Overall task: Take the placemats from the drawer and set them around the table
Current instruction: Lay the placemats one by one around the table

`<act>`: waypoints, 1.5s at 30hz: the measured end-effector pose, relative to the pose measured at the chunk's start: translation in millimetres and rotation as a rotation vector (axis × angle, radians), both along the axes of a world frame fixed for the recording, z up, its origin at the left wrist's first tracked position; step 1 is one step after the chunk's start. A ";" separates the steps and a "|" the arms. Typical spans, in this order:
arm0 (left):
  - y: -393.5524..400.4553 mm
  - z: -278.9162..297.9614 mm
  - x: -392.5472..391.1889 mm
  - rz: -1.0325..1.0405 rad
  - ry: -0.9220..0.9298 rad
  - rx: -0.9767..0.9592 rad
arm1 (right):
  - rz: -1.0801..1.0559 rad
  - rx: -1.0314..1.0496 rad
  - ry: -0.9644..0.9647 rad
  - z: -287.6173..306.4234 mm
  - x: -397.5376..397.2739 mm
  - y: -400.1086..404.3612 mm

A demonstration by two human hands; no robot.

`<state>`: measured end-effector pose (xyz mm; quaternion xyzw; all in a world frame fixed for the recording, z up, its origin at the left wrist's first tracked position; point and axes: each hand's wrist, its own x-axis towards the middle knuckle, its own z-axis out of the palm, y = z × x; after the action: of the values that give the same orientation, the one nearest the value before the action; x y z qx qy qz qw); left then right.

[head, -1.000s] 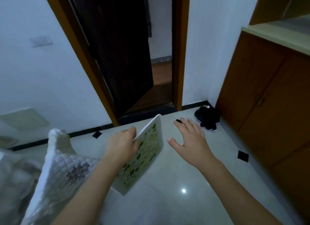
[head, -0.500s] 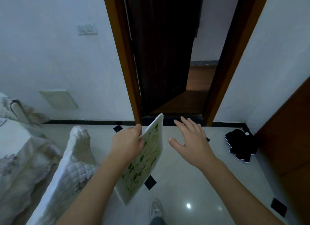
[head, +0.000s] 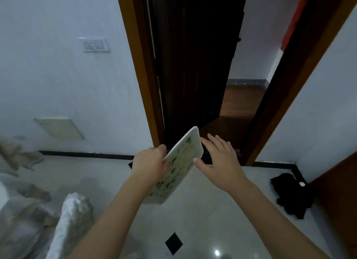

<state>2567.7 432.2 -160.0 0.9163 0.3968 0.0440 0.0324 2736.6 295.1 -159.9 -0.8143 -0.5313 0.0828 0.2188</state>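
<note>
My left hand [head: 149,165] grips a stack of white placemats [head: 178,167] printed with green leaves, holding it on edge and tilted, at chest height in the middle of the view. My right hand [head: 219,162] hovers just to the right of the stack with straight spread fingers, its thumb close to the mat's edge; it holds nothing. No drawer and no table are in view.
A dark wooden door [head: 193,65] stands open straight ahead in an orange-brown frame [head: 139,75]. White quilted covers [head: 67,226] over furniture fill the lower left. A black cloth heap [head: 291,195] lies on the pale tiled floor at the right, beside a brown cabinet [head: 340,191].
The view has swung left and moved toward the doorway; the cabinet has slid to the right edge. Both hands keep the same pose, the left still holding the placemats.
</note>
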 end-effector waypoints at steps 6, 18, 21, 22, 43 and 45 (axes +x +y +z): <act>69.0 -21.3 6.4 0.142 0.047 -0.059 | 0.171 -0.031 0.042 -22.0 31.6 99.4; 175.3 -0.6 13.2 0.534 0.170 -0.037 | 0.583 -0.040 0.085 -22.0 52.3 303.0; 190.6 2.0 -18.1 0.652 0.108 -0.024 | 0.708 -0.056 0.070 -16.8 20.0 340.5; 196.0 3.0 -29.0 0.690 0.075 -0.019 | 0.747 -0.058 0.069 -15.3 8.0 351.6; 414.4 5.7 -223.3 1.000 -0.205 0.087 | 0.862 0.014 -0.127 10.7 -168.1 613.1; 428.9 3.7 -237.5 1.064 -0.203 0.089 | 0.895 -0.002 -0.127 5.7 -185.8 636.0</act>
<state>2330.3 861.1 -156.3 0.5806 0.7984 0.1597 0.0049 2550.8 931.1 -154.2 -0.5080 -0.8433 0.1199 0.1276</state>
